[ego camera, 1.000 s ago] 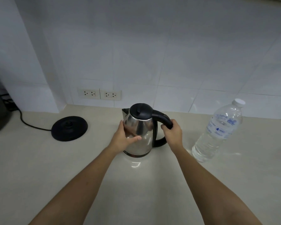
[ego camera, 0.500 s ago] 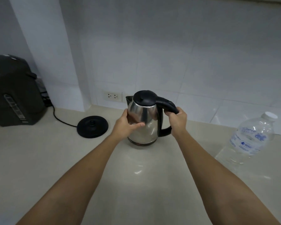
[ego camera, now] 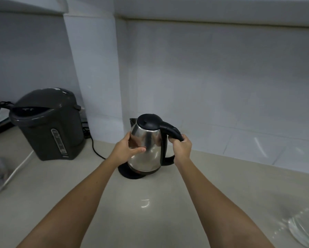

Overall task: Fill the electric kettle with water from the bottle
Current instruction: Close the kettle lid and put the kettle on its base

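A steel electric kettle [ego camera: 151,151] with a black closed lid and black handle is held over its round black base [ego camera: 126,173], tilted a little to the left. My left hand [ego camera: 127,149] presses against the kettle's steel side. My right hand [ego camera: 181,146] is wrapped around the handle. Whether the kettle rests fully on the base I cannot tell. The clear water bottle [ego camera: 301,228] shows only as a blurred bottom part at the lower right corner.
A dark grey hot-water dispenser [ego camera: 48,124] stands at the left by a white pillar. A black cord [ego camera: 96,149] runs from the base toward the wall. A white cord [ego camera: 16,171] lies at the far left. The beige counter [ego camera: 144,221] spreads in front.
Both hands carried the kettle left across the counter, from beside the bottle to over the black base. The view swung left, so the bottle is almost out of frame.
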